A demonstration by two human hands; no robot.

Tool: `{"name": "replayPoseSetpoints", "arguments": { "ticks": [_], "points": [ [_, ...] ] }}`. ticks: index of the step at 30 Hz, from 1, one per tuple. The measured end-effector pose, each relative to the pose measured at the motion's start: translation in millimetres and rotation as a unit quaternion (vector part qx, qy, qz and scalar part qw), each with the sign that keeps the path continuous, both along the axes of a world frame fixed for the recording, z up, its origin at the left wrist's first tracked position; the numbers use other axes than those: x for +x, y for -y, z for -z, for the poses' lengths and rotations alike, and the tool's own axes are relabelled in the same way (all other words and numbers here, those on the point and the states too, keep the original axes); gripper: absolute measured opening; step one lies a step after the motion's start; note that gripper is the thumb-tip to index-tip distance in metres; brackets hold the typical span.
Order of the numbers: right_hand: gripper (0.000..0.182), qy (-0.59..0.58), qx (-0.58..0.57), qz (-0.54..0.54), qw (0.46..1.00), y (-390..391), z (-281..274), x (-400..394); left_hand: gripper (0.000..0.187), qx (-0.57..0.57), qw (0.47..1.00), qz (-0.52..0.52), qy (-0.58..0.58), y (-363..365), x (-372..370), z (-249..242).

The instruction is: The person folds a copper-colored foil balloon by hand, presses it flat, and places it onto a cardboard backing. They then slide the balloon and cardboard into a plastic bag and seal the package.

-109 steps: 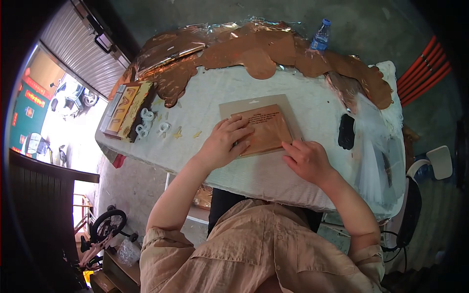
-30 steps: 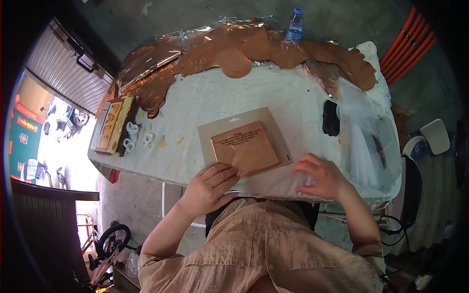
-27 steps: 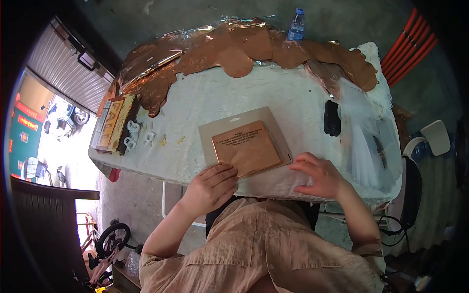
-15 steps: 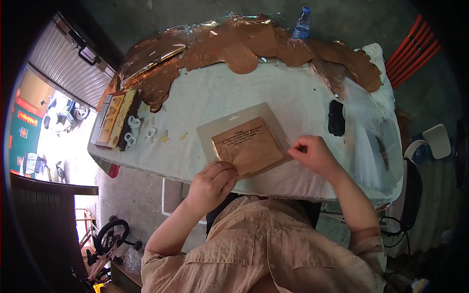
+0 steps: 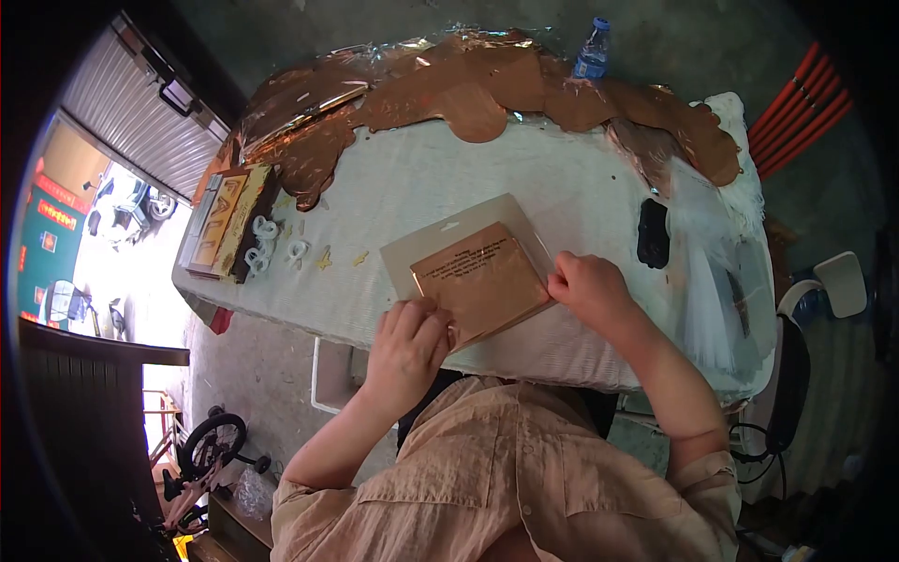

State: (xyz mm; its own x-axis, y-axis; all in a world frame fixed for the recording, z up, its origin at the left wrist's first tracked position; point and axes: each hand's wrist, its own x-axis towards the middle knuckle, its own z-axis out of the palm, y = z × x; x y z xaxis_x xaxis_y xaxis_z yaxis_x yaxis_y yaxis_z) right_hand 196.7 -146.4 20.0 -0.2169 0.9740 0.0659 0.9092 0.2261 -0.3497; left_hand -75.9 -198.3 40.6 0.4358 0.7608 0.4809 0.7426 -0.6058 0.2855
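Note:
A clear plastic bag (image 5: 405,258) with printed warning text and a hang hole at its top edge lies tilted on the white cloth in front of me. Inside it is a flat, copper-coloured sheet or stack (image 5: 492,304). My left hand (image 5: 407,345) is closed at the bag's lower left corner, fingers bent over the edge. At the right edge, my right hand (image 5: 592,292) pinches the side of the bag between thumb and curled fingers. The fingertips of both hands are partly hidden.
Copper-coloured foil pieces (image 5: 487,84) line the table's far side, beside a water bottle (image 5: 592,51). White rings (image 5: 264,245), small gold pieces (image 5: 324,258) and a stack of packs (image 5: 225,225) sit left. A black object (image 5: 653,232) and clear plastic bags (image 5: 698,281) lie right.
My right hand has come in a little against the bag's right edge, its fingers turned more over it. My left hand has shifted slightly at the lower left corner. The view has moved slightly.

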Motion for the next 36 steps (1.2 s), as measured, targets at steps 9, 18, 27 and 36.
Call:
{"name": "replayPoseSetpoints", "arguments": {
  "ticks": [9, 18, 27, 36],
  "points": [
    [0.02, 0.111, 0.122, -0.05, 0.985, 4.6, 8.5, -7.1, 0.037, -0.227, 0.957, -0.163, 0.076, 49.0, -12.1, 10.8],
    [0.011, -0.326, 0.009, -0.028, 0.945, -1.2, 3.6, 4.1, 0.06, -0.064, 0.985, -0.082, 0.135, 46.4, -20.0, 19.1],
    [0.018, -0.377, -0.082, -0.008, 0.923, -9.9, -1.1, 10.3, 0.033, -0.116, 0.968, -0.128, 0.182, -16.7, -29.0, 25.8],
    [0.026, -0.473, -0.173, -0.059, 0.862, -10.1, 0.9, 15.3, 0.032, -0.308, 0.759, 0.018, 0.574, -17.4, -22.5, 19.4]
  ]
}}
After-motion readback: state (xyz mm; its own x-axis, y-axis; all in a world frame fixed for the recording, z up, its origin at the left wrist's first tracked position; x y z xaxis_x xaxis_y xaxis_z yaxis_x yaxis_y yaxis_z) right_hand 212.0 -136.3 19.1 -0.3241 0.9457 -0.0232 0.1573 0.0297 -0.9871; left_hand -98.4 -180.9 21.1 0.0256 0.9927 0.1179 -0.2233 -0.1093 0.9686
